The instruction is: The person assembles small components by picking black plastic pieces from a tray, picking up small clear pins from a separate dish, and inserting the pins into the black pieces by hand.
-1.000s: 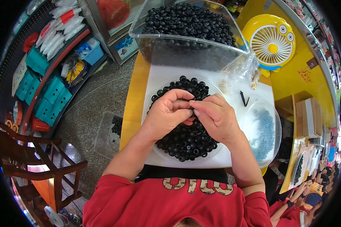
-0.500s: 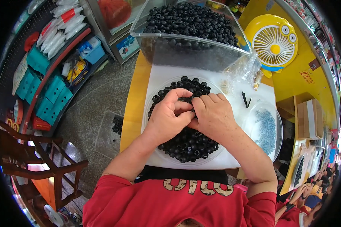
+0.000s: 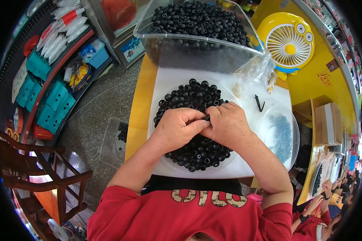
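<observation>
Over a round clear tray (image 3: 154, 117), my left hand (image 3: 177, 127) and my right hand (image 3: 229, 125) meet with fingers closed. Between the fingertips shows a bit of a small black piece (image 3: 207, 118); most of it is hidden by the fingers. Both hands seem to pinch it. Below them in the tray lies a heap of round, hollow black plastic pieces (image 3: 196, 154), spread both behind and in front of the hands.
A large clear bin (image 3: 201, 42) of similar black pieces stands behind. To the right are a shallow dish (image 3: 297, 140) of small blue-grey bits, a thin black V-shaped piece (image 3: 260, 103), a crumpled plastic bag (image 3: 255, 74) and a yellow fan (image 3: 289, 44). A wooden chair (image 3: 56, 180) is at left.
My left hand's fingers have drawn together and now close at the fingertips against the right hand. Both hands have dipped slightly nearer me. The view has shifted a little.
</observation>
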